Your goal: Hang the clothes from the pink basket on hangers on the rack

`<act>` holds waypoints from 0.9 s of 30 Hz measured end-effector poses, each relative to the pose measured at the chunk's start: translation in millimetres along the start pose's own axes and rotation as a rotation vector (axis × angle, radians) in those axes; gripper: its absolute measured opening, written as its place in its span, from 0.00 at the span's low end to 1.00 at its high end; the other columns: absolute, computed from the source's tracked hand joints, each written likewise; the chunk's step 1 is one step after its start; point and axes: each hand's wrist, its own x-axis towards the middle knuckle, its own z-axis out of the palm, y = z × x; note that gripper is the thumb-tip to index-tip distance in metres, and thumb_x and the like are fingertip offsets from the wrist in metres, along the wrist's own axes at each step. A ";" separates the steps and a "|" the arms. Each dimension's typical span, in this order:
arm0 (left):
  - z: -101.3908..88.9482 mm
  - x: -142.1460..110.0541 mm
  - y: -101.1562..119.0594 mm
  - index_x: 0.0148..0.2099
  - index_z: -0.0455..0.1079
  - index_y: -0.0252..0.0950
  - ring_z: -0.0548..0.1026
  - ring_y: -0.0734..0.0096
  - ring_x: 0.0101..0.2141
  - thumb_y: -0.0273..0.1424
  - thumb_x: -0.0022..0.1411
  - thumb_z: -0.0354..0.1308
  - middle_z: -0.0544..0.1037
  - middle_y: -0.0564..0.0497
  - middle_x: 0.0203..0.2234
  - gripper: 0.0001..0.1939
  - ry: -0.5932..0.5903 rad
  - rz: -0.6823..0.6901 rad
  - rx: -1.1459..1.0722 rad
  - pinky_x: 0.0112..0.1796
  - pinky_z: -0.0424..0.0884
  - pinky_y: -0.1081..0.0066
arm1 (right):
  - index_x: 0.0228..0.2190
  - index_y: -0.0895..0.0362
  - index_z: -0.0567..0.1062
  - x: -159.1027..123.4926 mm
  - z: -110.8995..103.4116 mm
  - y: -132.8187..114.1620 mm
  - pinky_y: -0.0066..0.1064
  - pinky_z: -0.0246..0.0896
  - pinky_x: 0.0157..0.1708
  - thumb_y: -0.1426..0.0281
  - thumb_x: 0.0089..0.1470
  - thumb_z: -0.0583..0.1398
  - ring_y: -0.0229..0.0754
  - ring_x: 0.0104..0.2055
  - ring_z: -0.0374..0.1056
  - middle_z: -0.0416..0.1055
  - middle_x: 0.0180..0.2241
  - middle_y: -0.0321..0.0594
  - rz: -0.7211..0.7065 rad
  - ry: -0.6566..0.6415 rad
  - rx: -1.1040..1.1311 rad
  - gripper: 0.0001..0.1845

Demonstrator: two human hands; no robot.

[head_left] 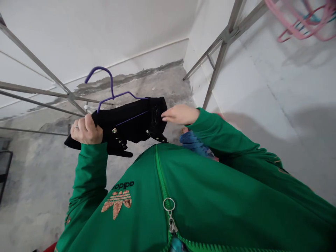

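A black garment with metal snaps hangs draped over a purple wire hanger. My left hand, with a ring on one finger, is closed round the left end of the garment and hanger. My right hand pinches the right edge of the black garment near its waistband. Both arms wear green jacket sleeves. A blue cloth is tucked under my right forearm.
A grey metal rack frame crosses the left side, and another metal frame rises at the upper right. Pink hangers hang at the top right corner. Below is a rough concrete floor; white walls surround.
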 end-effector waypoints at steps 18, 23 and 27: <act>-21.7 36.5 -34.4 0.48 0.73 0.39 0.71 0.56 0.43 0.25 0.59 0.44 0.73 0.42 0.40 0.20 -0.369 0.079 -0.048 0.42 0.68 0.61 | 0.42 0.53 0.76 44.1 -23.5 -15.8 0.35 0.63 0.39 0.63 0.59 0.51 0.47 0.43 0.70 0.76 0.41 0.41 -0.141 0.286 -0.018 0.17; 2.0 39.9 -43.0 0.45 0.75 0.35 0.72 0.60 0.42 0.21 0.54 0.47 0.73 0.42 0.40 0.20 -0.442 0.008 -0.116 0.44 0.69 0.64 | 0.40 0.52 0.76 52.7 -42.6 -24.8 0.34 0.60 0.35 0.63 0.58 0.53 0.48 0.41 0.70 0.76 0.39 0.40 -0.120 0.213 -0.150 0.14; 9.6 45.9 -47.2 0.43 0.75 0.34 0.72 0.61 0.40 0.20 0.49 0.48 0.74 0.44 0.36 0.21 -0.522 0.041 -0.234 0.45 0.69 0.65 | 0.39 0.54 0.76 50.7 -57.6 -39.2 0.34 0.55 0.32 0.65 0.59 0.53 0.48 0.40 0.69 0.76 0.37 0.42 0.015 0.196 -0.289 0.13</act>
